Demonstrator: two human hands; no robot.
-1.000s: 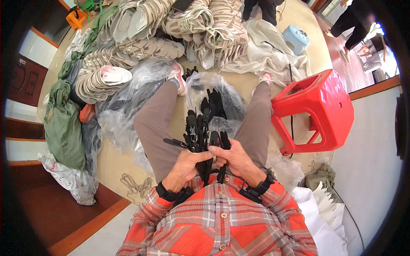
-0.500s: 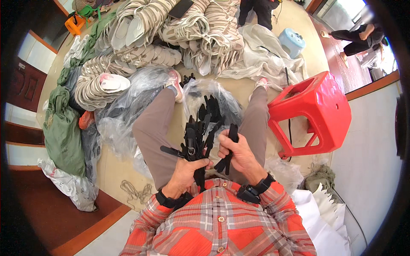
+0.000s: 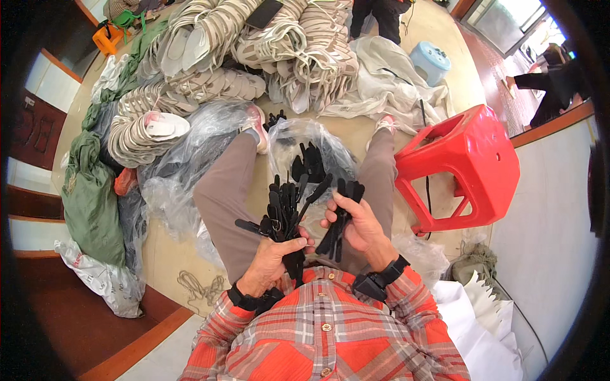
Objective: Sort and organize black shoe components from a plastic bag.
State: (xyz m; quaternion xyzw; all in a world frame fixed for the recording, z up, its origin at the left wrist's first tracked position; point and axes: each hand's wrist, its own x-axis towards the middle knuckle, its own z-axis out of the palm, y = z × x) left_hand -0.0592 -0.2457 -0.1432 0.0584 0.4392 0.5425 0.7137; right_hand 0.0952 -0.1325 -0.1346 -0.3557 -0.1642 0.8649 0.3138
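My left hand (image 3: 274, 259) is closed round a thick bunch of black straps (image 3: 283, 206); small metal buckles glint among them, and one strap end sticks out to the left. Beside it, my right hand (image 3: 363, 230) grips a smaller bundle of black straps (image 3: 340, 222), thumb laid across the front. The two bundles are apart, held over my lap. Just beyond them, more black straps (image 3: 311, 162) lie in a clear plastic bag (image 3: 327, 138) between my legs. The straps' lower ends are partly hidden by my fingers.
Stacked beige shoe uppers (image 3: 210, 44) fill the far floor, with a phone (image 3: 264, 13) on top. A red plastic stool (image 3: 473, 171) stands at right, a blue stool (image 3: 430, 62) behind it. Green sacks (image 3: 95, 197) and plastic sheeting lie at left. Other people are at the far side.
The bundle in my right hand looks thicker, its straps fanned side by side. That hand has shifted slightly right. My left hand keeps its hold.
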